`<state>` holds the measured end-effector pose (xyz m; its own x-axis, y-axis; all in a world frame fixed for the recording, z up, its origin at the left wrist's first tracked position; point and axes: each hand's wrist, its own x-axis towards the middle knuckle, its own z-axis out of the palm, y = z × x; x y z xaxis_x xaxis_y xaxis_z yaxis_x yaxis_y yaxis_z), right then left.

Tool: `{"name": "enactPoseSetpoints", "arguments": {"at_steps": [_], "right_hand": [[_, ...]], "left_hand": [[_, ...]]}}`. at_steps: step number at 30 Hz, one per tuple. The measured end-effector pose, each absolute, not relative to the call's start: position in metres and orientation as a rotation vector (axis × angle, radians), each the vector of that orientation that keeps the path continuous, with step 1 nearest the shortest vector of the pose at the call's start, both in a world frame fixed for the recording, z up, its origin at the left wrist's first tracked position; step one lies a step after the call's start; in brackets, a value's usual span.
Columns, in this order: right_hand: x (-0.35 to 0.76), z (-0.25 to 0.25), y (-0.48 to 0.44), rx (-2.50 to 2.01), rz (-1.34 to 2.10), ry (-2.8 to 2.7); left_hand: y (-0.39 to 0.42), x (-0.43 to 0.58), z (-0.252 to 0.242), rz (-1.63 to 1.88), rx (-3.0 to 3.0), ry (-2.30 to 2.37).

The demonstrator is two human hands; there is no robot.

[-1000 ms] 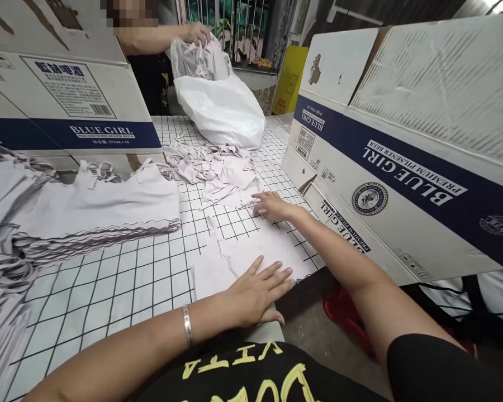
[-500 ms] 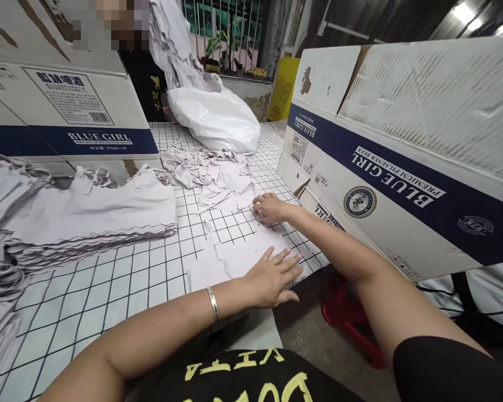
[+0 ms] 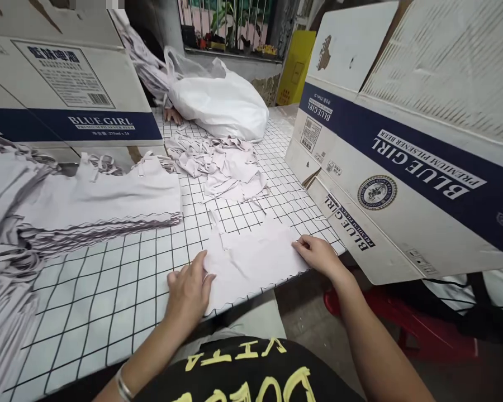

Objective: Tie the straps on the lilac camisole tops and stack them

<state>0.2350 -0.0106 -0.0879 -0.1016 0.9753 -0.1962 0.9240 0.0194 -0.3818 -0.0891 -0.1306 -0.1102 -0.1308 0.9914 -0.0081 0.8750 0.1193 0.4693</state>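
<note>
So the pale garment [image 3: 255,262] is lying flat right at the near edge of the table [image 3: 113,296], pretty much square in front of the person, with a thin strap running off its far left corner. The right hand [image 3: 318,254] has its thumb and fingertips together at the right edge, looks like it's pinching the fabric there. The left hand [image 3: 188,290] is on the left edge, thumb and forefinger a bit apart with the fingers bent; can't tell if any cloth is actually caught between them. There's a bracelet [image 3: 123,384] on that wrist.

Just past the garment there's a rumpled heap [image 3: 226,167] of the same pale stuff, and behind that a white plastic bag [image 3: 226,103]. Off to the left sits a neat stack [image 3: 104,192] with wavy hems facing the person, layers lined up, near a Blue Girl carton [image 3: 109,120]. Another big carton [image 3: 402,134] leans in on the right, its print upside down. Someone else's hand [image 3: 174,115] pokes out at the far side beside the bag, mostly hidden, so no idea what its fingers are doing. Down by the floor on the right there's a red stool [image 3: 427,329].
</note>
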Motion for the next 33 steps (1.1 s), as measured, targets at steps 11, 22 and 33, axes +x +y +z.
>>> {"name": "enactPoseSetpoints", "arguments": {"at_steps": [11, 22, 33], "right_hand": [[0.202, -0.088, -0.05, -1.699, 0.585, -2.209], [0.144, -0.127, -0.059, -1.087, 0.44, -2.48], [0.145, -0.128, -0.062, -1.135, 0.561, -2.455]], "left_hand": [[-0.126, -0.134, -0.079, 0.49, 1.987, 2.028], [0.108, 0.025, -0.093, 0.759, 1.479, 1.679], [0.169, -0.001, -0.039, 0.88, 0.998, 1.064]]}}
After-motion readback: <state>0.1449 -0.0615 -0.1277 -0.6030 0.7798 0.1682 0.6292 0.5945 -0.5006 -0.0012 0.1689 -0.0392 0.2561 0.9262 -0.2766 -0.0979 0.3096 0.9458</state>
